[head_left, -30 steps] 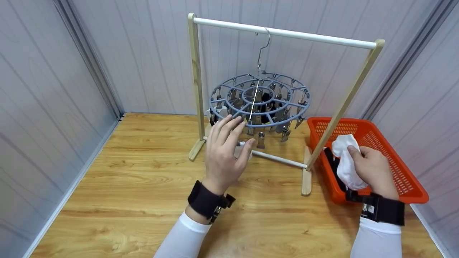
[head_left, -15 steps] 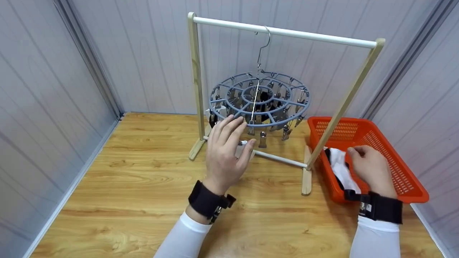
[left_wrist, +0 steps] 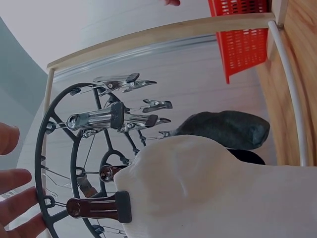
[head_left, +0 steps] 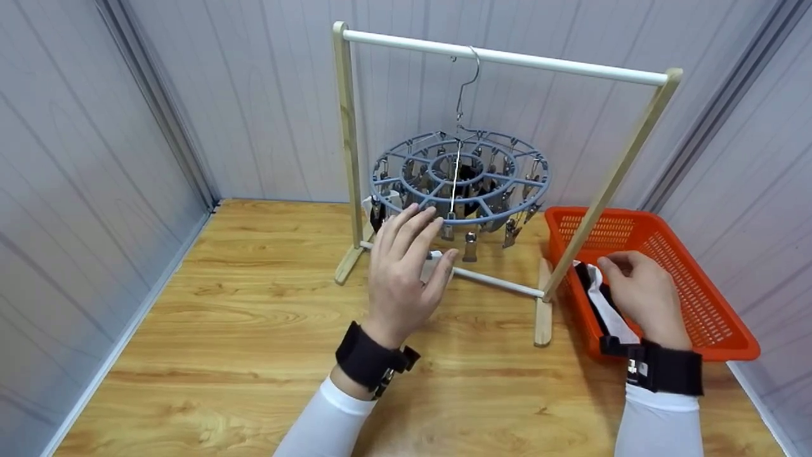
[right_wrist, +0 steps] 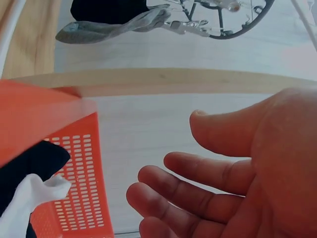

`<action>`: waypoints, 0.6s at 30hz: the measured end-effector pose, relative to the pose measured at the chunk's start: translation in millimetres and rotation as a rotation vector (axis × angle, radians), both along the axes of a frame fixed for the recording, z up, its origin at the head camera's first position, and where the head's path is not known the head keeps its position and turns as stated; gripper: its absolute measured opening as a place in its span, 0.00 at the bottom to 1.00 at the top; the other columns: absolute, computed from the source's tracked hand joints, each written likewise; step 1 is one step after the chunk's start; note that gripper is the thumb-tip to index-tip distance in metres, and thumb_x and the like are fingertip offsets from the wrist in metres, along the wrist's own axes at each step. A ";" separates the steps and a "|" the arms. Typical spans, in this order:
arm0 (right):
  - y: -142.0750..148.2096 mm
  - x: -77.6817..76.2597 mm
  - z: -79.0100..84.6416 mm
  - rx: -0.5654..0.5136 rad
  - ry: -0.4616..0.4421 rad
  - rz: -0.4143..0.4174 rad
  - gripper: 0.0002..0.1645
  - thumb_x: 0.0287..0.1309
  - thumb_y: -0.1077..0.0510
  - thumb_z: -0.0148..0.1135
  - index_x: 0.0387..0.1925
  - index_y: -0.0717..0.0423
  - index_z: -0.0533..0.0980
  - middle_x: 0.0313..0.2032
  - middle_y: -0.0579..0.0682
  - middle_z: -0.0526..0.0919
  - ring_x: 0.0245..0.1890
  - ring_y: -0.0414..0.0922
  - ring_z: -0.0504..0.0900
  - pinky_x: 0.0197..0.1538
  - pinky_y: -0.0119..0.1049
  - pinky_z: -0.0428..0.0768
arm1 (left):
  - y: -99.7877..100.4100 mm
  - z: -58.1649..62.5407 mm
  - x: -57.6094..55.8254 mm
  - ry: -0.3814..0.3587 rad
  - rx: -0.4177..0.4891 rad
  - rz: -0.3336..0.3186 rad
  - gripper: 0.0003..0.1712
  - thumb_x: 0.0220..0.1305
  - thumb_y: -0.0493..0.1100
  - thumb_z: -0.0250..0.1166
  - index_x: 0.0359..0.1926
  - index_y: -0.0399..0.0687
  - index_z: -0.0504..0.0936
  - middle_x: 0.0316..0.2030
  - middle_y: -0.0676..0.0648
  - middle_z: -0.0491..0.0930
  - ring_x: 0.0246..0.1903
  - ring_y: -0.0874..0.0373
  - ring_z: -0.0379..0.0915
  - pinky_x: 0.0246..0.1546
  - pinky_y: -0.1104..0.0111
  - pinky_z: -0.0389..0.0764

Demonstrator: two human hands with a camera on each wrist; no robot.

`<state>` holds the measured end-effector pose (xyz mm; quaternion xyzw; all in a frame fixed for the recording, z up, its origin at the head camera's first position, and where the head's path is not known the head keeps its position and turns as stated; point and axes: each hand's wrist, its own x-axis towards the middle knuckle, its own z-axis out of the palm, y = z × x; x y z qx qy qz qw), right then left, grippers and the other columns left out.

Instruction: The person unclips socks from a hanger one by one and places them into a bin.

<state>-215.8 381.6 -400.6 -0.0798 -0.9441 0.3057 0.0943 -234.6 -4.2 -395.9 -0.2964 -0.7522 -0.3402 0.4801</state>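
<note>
A round blue-grey clip hanger (head_left: 472, 221) hangs by its hook, its metal clips dangling. At its front rim is my left hand (head_left: 403, 279), fingers extended and thumb apart, holding nothing. In the left wrist view a white sock (left_wrist: 193, 188) hangs from a clip close to that hand, with a dark grey sock (left_wrist: 223, 130) clipped behind it. My right hand (head_left: 644, 298) hovers over the orange basket (head_left: 609, 216), its fingers loosely bent and nothing between them in the right wrist view. A white sock (head_left: 606, 301) lies in the basket upon black cloth (right_wrist: 44, 158).
A wooden stand with a white top bar (head_left: 539, 62) carries the hanger. One wooden upright (head_left: 609, 184) leans between the hanger and the basket. A lower white bar (head_left: 495, 279) runs near the wooden table (head_left: 222, 368). Panel walls close in the sides and back.
My right hand let go of the white sock, which dropped into the basket, then shifted slightly left. The hanger has turned a little; my left hand has barely moved at its rim.
</note>
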 end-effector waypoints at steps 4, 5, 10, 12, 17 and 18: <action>-3.8 2.1 1.4 0.008 0.040 0.000 0.39 0.84 0.35 0.54 0.69 0.65 0.79 0.59 0.69 0.85 0.59 0.66 0.82 0.60 0.65 0.79 | 3.6 0.4 3.5 -0.006 -0.005 -0.010 0.26 0.75 0.48 0.74 0.66 0.37 0.86 0.69 0.39 0.82 0.74 0.42 0.74 0.81 0.42 0.64; -4.7 2.5 1.6 0.009 0.049 -0.001 0.39 0.84 0.35 0.55 0.69 0.65 0.79 0.58 0.68 0.85 0.58 0.65 0.83 0.60 0.64 0.79 | 4.3 0.4 4.2 -0.005 -0.007 -0.014 0.26 0.75 0.47 0.74 0.66 0.37 0.86 0.69 0.38 0.83 0.74 0.42 0.74 0.81 0.42 0.65; -8.8 4.1 3.3 0.019 0.078 0.003 0.38 0.83 0.34 0.56 0.67 0.64 0.81 0.55 0.67 0.87 0.55 0.63 0.85 0.58 0.61 0.80 | 5.8 1.0 7.6 -0.013 -0.031 -0.049 0.27 0.75 0.47 0.74 0.68 0.36 0.85 0.71 0.39 0.81 0.75 0.43 0.73 0.79 0.40 0.67; -10.8 4.4 4.3 0.021 0.087 0.005 0.38 0.83 0.34 0.56 0.66 0.64 0.81 0.54 0.66 0.88 0.54 0.63 0.85 0.57 0.60 0.80 | 5.9 1.5 8.7 -0.017 -0.048 -0.077 0.28 0.76 0.46 0.73 0.69 0.35 0.84 0.72 0.38 0.80 0.76 0.43 0.72 0.79 0.41 0.67; -16.3 4.4 5.1 0.023 0.104 0.022 0.36 0.83 0.36 0.57 0.65 0.65 0.82 0.51 0.65 0.89 0.51 0.61 0.86 0.54 0.56 0.81 | 6.2 0.8 9.1 -0.015 -0.096 -0.155 0.32 0.73 0.44 0.76 0.71 0.33 0.81 0.75 0.37 0.77 0.78 0.42 0.69 0.81 0.43 0.66; -17.3 4.6 4.9 0.023 0.108 0.025 0.36 0.83 0.36 0.57 0.65 0.65 0.82 0.51 0.65 0.89 0.51 0.61 0.86 0.53 0.56 0.81 | 6.3 0.8 9.2 -0.012 -0.103 -0.170 0.32 0.72 0.44 0.76 0.71 0.33 0.81 0.75 0.36 0.76 0.79 0.42 0.69 0.81 0.43 0.66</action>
